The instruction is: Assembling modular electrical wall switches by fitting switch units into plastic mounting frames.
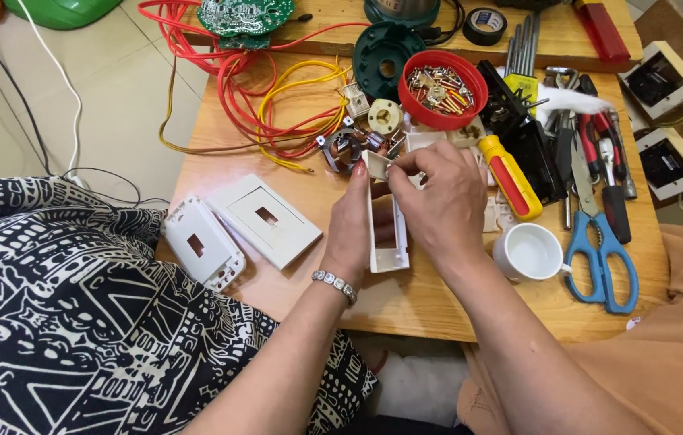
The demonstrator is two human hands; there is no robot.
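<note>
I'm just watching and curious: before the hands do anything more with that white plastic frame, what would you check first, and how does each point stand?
1. Left hand has the white plastic frame from the left side: ok.
2. Right hand is on the frame's upper end, fingertips pinching there: ok.
3. Whether a small part sits between the pinching fingertips: cannot tell, they hide it.
4. Frame's lower end rests on the wooden table: ok.
5. Yellow-and-red screwdriver lies close to the right hand: ok.
6. White cup sits right by the right wrist, easy to knock: not ok.
</note>
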